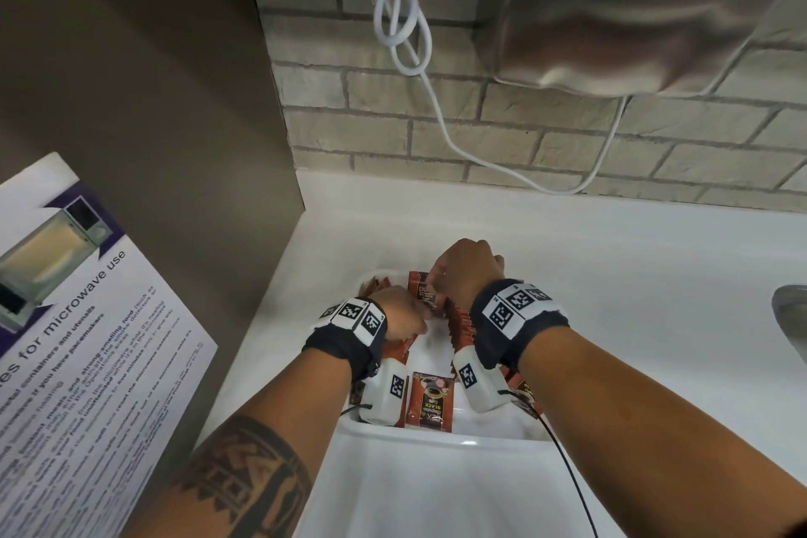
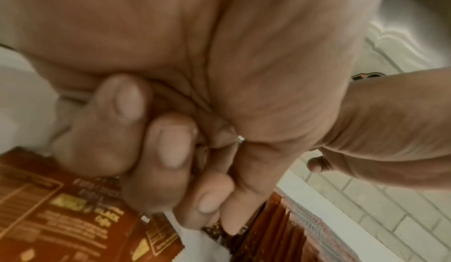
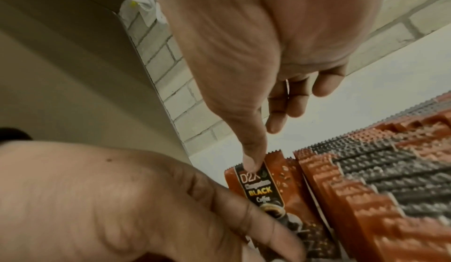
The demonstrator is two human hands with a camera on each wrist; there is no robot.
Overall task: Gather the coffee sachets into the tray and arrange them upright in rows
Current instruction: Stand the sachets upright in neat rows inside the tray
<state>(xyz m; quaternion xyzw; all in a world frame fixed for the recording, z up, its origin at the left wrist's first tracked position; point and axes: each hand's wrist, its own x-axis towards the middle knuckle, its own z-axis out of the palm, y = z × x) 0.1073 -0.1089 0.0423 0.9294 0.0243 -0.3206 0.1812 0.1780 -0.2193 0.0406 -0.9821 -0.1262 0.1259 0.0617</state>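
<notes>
Paper, a microwave-use notice [image 1: 87,319], lies at nine o'clock of the white tray [image 1: 436,446], which sits on a white counter [image 1: 611,253] below a brick wall. Next comes the left hand [image 1: 399,312], over the tray's left half; the left wrist view shows its fingers [image 2: 171,146] curled tight into the palm above a sachet lying flat [image 2: 61,218], but whether they pinch anything I cannot tell. At six o'clock in the tray another flat sachet [image 1: 430,402] lies face up. Toward twelve o'clock the right hand [image 1: 467,271] pinches the top edge of an upright sachet [image 3: 266,194], thumb [image 3: 251,162] on its printed face, beside the standing row of sachets [image 3: 378,198] at three o'clock of it. These packets are probably light, thin and crinkly, slick on the film and floppy in the middle, so the stiffer serrated top seal looks the best place to hold. Only the right wrist view gives the label wording and the row's saw-tooth tops packed close; only the head view shows the whole tray, the flat stragglers, the hand dryer [image 1: 655,9] and white cord [image 1: 406,35] at one o'clock.
</notes>
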